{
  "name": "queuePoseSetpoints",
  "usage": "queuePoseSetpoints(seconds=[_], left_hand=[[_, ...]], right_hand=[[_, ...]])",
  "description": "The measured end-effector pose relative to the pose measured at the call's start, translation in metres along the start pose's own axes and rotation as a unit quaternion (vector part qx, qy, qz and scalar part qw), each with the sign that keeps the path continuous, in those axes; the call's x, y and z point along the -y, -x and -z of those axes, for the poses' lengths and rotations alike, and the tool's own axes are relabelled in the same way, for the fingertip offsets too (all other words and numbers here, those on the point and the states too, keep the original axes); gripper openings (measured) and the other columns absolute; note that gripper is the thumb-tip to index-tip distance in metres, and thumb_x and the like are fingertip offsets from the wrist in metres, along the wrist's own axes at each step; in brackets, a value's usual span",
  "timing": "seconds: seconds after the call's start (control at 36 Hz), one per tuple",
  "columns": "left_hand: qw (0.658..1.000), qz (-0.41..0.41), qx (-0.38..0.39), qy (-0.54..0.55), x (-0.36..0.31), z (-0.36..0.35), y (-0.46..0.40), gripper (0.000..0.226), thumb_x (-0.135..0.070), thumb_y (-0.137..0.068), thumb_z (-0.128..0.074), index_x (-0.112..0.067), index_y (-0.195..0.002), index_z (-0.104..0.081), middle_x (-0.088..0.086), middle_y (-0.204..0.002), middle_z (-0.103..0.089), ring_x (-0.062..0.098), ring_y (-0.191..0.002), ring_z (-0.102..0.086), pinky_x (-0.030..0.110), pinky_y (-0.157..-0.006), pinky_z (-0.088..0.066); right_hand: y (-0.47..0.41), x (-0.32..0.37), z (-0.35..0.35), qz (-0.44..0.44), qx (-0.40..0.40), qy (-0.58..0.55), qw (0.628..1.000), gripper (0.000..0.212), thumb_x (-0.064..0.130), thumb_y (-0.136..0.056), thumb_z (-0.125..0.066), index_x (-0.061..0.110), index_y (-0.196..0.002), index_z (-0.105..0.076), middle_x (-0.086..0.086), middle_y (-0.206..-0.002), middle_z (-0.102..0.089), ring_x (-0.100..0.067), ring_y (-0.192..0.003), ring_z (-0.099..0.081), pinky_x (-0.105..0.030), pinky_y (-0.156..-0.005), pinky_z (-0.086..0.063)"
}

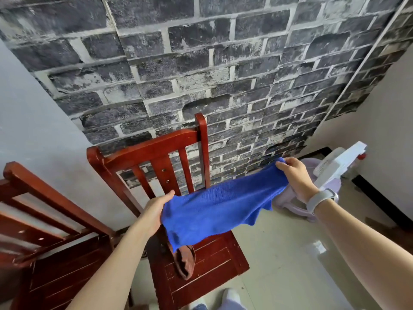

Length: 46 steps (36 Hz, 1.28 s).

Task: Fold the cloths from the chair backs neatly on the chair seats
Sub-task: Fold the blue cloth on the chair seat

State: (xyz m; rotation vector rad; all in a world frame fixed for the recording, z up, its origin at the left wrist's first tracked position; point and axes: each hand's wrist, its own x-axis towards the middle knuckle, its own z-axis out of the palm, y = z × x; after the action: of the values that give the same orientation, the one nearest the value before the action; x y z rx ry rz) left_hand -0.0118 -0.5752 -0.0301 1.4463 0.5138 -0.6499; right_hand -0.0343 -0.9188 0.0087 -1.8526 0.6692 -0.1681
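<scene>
A blue cloth [221, 209] is stretched in the air between my two hands, above a red wooden chair [214, 262]. My left hand [156, 209] grips its lower left end over the seat. My right hand [295, 175] grips its upper right end, out past the chair's right side. A brown cloth [184, 262] lies bunched on the seat under the blue one, partly hidden by it. The chair back [156, 151] is bare.
A second red wooden chair [44, 220] stands at the left, close beside the first. A brick-pattern wall [201, 63] is behind. A white fan [339, 162] and a lilac plastic stool [295, 206] sit on the pale floor at the right.
</scene>
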Motion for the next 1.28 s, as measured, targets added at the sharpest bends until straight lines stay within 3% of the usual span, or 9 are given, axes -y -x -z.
queuePoseSetpoints(seconds=[0.11, 0.17, 0.25, 0.42, 0.53, 0.67, 0.86, 1.08, 1.28], left_hand=[[0.994, -0.063, -0.047, -0.080, -0.002, 0.004, -0.002, 0.009, -0.019, -0.086, -0.063, -0.013, -0.082, -0.068, 0.008, -0.091, -0.068, 0.025, -0.096, -0.061, 0.039, -0.096, -0.044], [0.990, -0.085, -0.048, -0.103, -0.003, 0.005, -0.001, 0.008, -0.009, -0.088, -0.058, -0.010, -0.095, -0.063, 0.005, -0.095, -0.065, 0.024, -0.098, -0.059, 0.035, -0.093, -0.044], [0.977, -0.132, -0.077, -0.146, -0.001, 0.008, 0.002, 0.027, 0.004, -0.087, -0.052, -0.015, -0.107, -0.054, 0.006, -0.108, -0.058, 0.020, -0.103, -0.053, 0.031, -0.092, -0.040], [0.960, -0.187, -0.145, -0.148, 0.011, 0.013, 0.019, 0.037, 0.018, -0.080, -0.042, -0.009, -0.096, -0.061, 0.006, -0.087, -0.062, 0.011, -0.074, -0.058, 0.013, -0.062, -0.046], [0.957, -0.178, -0.212, -0.088, 0.021, 0.037, 0.033, 0.035, 0.012, -0.078, -0.047, -0.015, -0.089, -0.068, 0.009, -0.093, -0.066, 0.019, -0.086, -0.059, 0.030, -0.084, -0.045], [0.951, -0.179, -0.230, -0.100, 0.035, 0.071, 0.062, 0.033, 0.008, -0.082, -0.054, -0.009, -0.108, -0.065, 0.008, -0.104, -0.063, 0.014, -0.089, -0.057, 0.021, -0.082, -0.043], [0.851, -0.145, -0.357, -0.356, 0.069, 0.141, 0.101, 0.030, -0.006, -0.081, -0.064, -0.005, -0.111, -0.066, 0.015, -0.100, -0.061, 0.028, -0.095, -0.059, 0.026, -0.083, -0.038], [0.787, -0.111, -0.517, -0.320, 0.109, 0.239, 0.138, 0.015, -0.014, -0.082, -0.065, -0.007, -0.094, -0.071, 0.009, -0.108, -0.053, 0.027, -0.093, -0.055, 0.029, -0.078, -0.037], [0.811, -0.115, -0.527, -0.227, 0.116, 0.354, 0.151, 0.016, -0.008, -0.085, -0.056, -0.004, -0.095, -0.068, 0.015, -0.094, -0.065, 0.029, -0.077, -0.061, 0.032, -0.073, -0.048]], right_hand=[[0.004, -0.007, 0.004, -0.027, 0.011, 0.028, 0.999, 0.021, 0.009, -0.085, -0.056, -0.002, -0.066, -0.055, -0.012, -0.063, -0.051, -0.021, -0.064, -0.046, -0.032, -0.062, -0.037], [0.005, -0.012, 0.005, -0.021, 0.006, 0.059, 0.998, 0.019, 0.003, -0.083, -0.055, -0.016, -0.084, -0.055, -0.022, -0.067, -0.050, -0.023, -0.069, -0.047, -0.033, -0.064, -0.038], [0.008, -0.020, 0.006, -0.031, 0.011, 0.062, 0.998, 0.023, 0.001, -0.084, -0.055, 0.000, -0.107, -0.055, -0.016, -0.094, -0.054, -0.022, -0.086, -0.050, -0.035, -0.077, -0.045], [0.015, -0.033, -0.010, 0.031, 0.067, 0.138, 0.988, 0.023, -0.004, -0.083, -0.051, 0.006, -0.096, -0.067, -0.005, -0.088, -0.060, -0.019, -0.084, -0.052, -0.013, -0.059, -0.039], [0.019, -0.031, -0.028, 0.078, 0.119, 0.178, 0.974, 0.024, -0.007, -0.082, -0.052, 0.000, -0.097, -0.069, -0.012, -0.096, -0.066, -0.018, -0.087, -0.054, -0.019, -0.077, -0.036], [0.025, -0.016, -0.055, 0.158, 0.212, 0.236, 0.935, 0.025, -0.010, -0.081, -0.053, -0.006, -0.100, -0.067, -0.018, -0.096, -0.068, -0.025, -0.085, -0.058, -0.010, -0.062, -0.036], [0.055, 0.006, -0.110, 0.197, 0.347, 0.300, 0.867, 0.010, 0.001, -0.074, -0.062, 0.001, -0.083, -0.067, -0.007, -0.064, -0.054, -0.018, -0.058, -0.046, -0.016, -0.046, -0.032], [0.120, 0.039, -0.215, 0.310, 0.317, 0.344, 0.828, 0.023, 0.002, -0.083, -0.053, 0.005, -0.101, -0.068, 0.001, -0.082, -0.043, -0.030, -0.100, -0.050, -0.024, -0.073, -0.031], [0.179, 0.063, -0.332, 0.327, 0.301, 0.375, 0.814, 0.024, 0.017, -0.088, -0.052, 0.012, -0.106, -0.066, -0.009, -0.114, -0.049, -0.030, -0.103, -0.054, -0.036, -0.082, -0.045]])
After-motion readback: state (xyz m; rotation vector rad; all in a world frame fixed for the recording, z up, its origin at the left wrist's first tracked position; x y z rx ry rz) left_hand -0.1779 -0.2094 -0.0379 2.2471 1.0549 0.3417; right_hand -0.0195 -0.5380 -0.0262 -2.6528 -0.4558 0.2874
